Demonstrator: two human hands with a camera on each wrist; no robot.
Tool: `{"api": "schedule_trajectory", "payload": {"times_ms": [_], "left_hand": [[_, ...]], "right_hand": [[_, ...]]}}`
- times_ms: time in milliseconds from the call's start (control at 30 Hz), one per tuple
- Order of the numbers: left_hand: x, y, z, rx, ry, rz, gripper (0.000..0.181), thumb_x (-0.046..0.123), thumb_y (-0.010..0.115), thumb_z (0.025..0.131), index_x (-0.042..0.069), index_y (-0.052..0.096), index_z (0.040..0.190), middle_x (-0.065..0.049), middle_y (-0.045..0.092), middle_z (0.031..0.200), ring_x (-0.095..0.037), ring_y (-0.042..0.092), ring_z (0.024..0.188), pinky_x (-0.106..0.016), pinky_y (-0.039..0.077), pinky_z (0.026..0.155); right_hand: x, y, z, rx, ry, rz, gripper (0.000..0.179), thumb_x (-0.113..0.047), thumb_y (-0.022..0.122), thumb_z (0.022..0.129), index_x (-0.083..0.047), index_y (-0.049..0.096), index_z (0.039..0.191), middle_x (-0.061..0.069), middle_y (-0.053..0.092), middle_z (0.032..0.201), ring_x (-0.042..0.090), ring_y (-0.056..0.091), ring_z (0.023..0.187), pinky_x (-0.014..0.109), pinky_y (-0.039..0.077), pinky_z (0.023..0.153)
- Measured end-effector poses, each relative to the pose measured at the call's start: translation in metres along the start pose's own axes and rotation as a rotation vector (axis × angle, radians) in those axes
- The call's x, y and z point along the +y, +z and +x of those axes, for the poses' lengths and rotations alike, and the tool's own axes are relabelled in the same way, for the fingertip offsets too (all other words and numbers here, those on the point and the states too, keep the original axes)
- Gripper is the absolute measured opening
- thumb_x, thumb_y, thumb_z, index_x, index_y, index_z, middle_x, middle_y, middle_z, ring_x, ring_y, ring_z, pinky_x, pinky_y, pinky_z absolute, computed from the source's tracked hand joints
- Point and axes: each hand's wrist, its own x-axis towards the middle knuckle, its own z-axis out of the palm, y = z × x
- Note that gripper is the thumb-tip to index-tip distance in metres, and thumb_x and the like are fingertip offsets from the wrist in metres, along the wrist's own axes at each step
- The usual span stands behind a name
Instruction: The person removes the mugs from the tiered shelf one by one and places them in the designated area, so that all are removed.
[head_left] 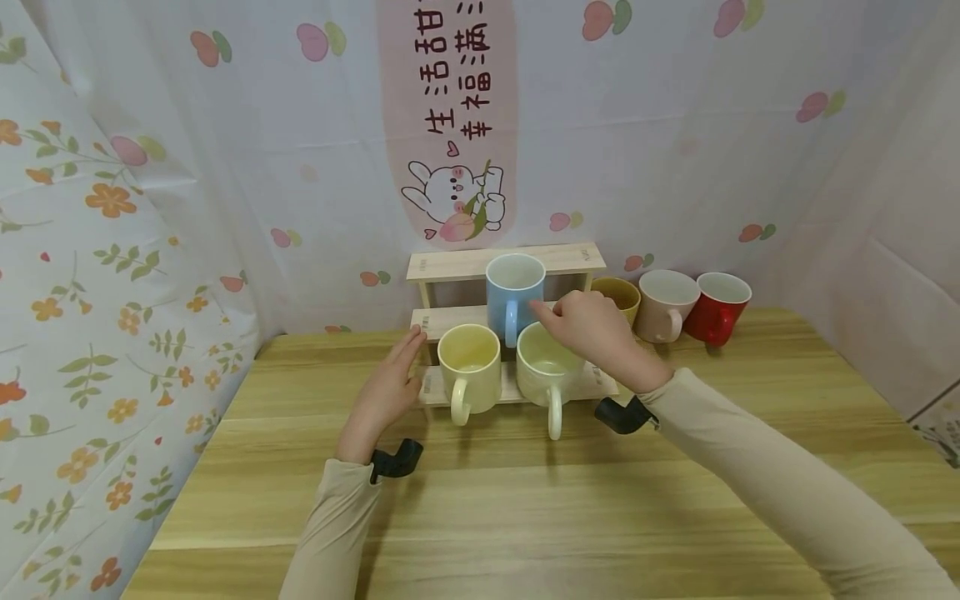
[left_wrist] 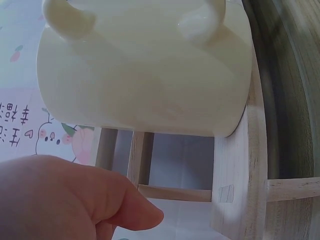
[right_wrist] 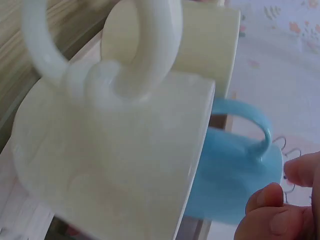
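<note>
A light-blue mug [head_left: 516, 292] stands on the rack's middle shelf, its handle facing forward. My right hand [head_left: 596, 333] is at its right side, one finger extended toward the rim and the others curled. Whether they grip the mug is hidden. A yellow mug [head_left: 471, 367] and a pale green mug [head_left: 550, 367] stand on the lowest shelf, handles forward. My left hand [head_left: 386, 396] rests its fingertips by the left end of the wooden rack [head_left: 450, 321]. In the left wrist view its thumb [left_wrist: 135, 212] is apart from the large pale mug [left_wrist: 145, 75].
Right of the rack stand a mustard-yellow mug [head_left: 618, 292], a pale pink mug [head_left: 663, 300] and a tilted red mug [head_left: 717, 304]. The wood-grain table [head_left: 480, 525] meets a patterned cloth [head_left: 315, 200] at the back.
</note>
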Motion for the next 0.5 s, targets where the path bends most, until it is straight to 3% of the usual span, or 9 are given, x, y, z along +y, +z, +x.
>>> {"api": "schedule_trajectory", "payload": {"times_ms": [500], "left_hand": [[-0.002, 0.000, 0.000, 0.002, 0.002, -0.007, 0.067, -0.005, 0.050, 0.086, 0.002, 0.029, 0.149, -0.013, 0.021, 0.159, -0.036, 0.030, 0.141, -0.053, 0.037, 0.108]], "right_hand": [[-0.022, 0.023, 0.014, -0.016, 0.031, -0.005, 0.065, -0.060, 0.041, 0.093, -0.016, 0.033, 0.045, -0.005, 0.028, 0.045, 0.013, 0.031, 0.041, 0.024, 0.020, 0.036]]}}
